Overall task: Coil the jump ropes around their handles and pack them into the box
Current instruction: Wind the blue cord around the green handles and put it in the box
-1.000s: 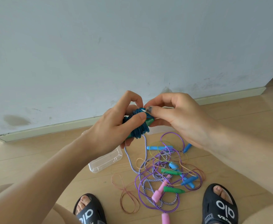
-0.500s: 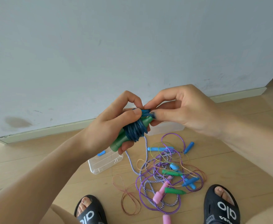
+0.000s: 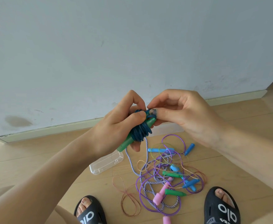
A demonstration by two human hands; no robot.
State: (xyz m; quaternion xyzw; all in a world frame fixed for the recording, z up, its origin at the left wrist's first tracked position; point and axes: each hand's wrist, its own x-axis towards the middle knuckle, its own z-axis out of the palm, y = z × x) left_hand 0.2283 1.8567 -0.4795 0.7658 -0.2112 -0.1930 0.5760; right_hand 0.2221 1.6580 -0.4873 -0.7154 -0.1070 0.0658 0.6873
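My left hand (image 3: 116, 126) grips a pair of green handles (image 3: 126, 143) with dark blue rope (image 3: 140, 132) coiled round them, held up above the floor. My right hand (image 3: 185, 113) pinches the rope's end at the top of the coil, thumb and forefinger against the green tip. Below, a tangle of loose jump ropes (image 3: 164, 173) lies on the wooden floor: purple, striped and thin orange cords with blue, green and pink handles. A clear plastic box (image 3: 106, 163) lies on the floor left of the tangle, partly hidden by my left hand.
A grey wall with a pale skirting board (image 3: 43, 132) runs close behind. My two feet in black slippers (image 3: 90, 210) (image 3: 221, 206) stand at the bottom edge, either side of the rope pile. A pink handle (image 3: 166, 220) lies between them.
Both hands tilted the coiled bundle, so the green handles now stick out below my left hand. My right hand shifted its pinch to the coil's top end.
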